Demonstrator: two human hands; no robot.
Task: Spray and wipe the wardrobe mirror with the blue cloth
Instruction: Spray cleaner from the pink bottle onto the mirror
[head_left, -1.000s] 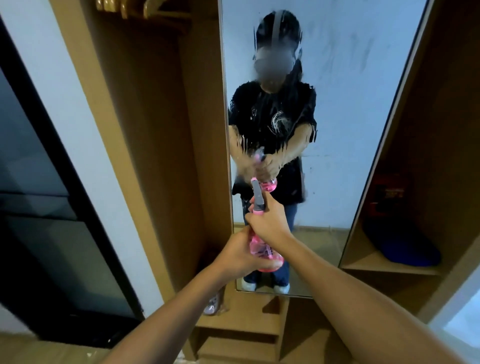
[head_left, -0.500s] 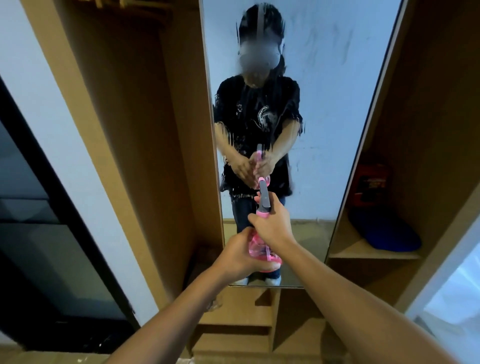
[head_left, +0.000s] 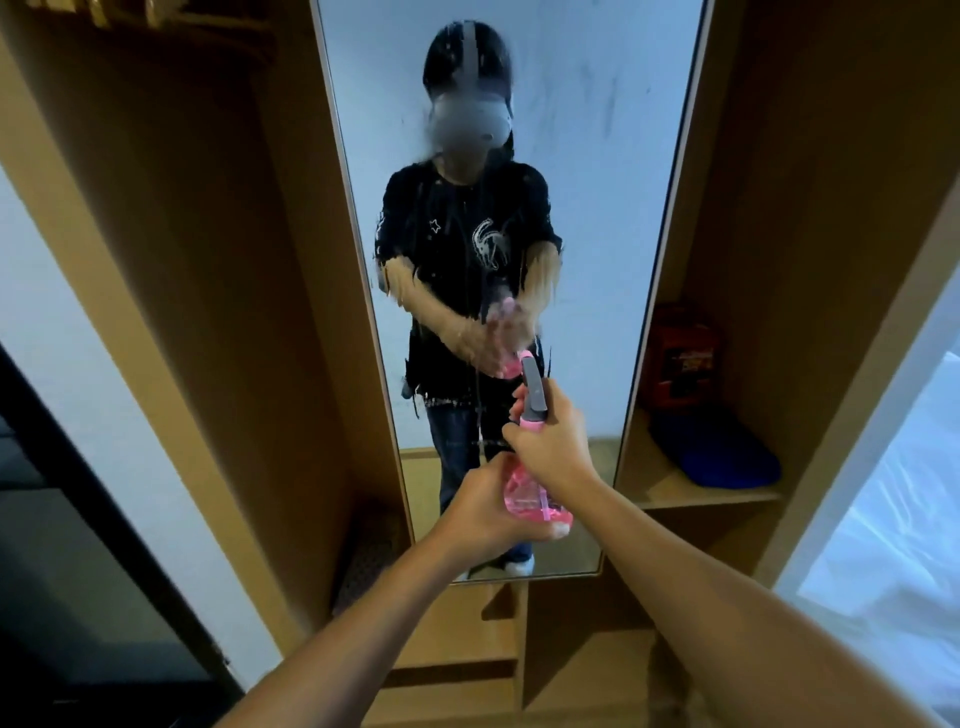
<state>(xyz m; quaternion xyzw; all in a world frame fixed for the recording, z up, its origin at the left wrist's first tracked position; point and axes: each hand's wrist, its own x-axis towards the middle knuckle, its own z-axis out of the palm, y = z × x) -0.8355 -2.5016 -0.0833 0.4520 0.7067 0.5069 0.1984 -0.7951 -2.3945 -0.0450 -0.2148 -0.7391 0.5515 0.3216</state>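
Note:
A tall wardrobe mirror (head_left: 587, 156) faces me, its middle streaked with wet spray runs. In front of its lower part I hold a pink spray bottle (head_left: 535, 501) with a grey nozzle pointing at the glass. My right hand (head_left: 553, 441) grips the bottle's neck at the trigger. My left hand (head_left: 483, 512) cups the bottle's body from below and the left. The blue cloth (head_left: 722, 457) lies on the wooden shelf (head_left: 670, 488) to the right of the mirror, in neither hand.
A red box (head_left: 680, 353) stands on the same shelf behind the cloth. Wooden wardrobe panels (head_left: 218, 260) flank the mirror, with low steps (head_left: 457, 634) below it. A dark glass door (head_left: 67, 545) is at the left and a pale window (head_left: 883, 545) at the right.
The view has swung so the mirror sits more in the centre. Both hands have stayed on the bottle, which has drifted right and a little lower against the mirror.

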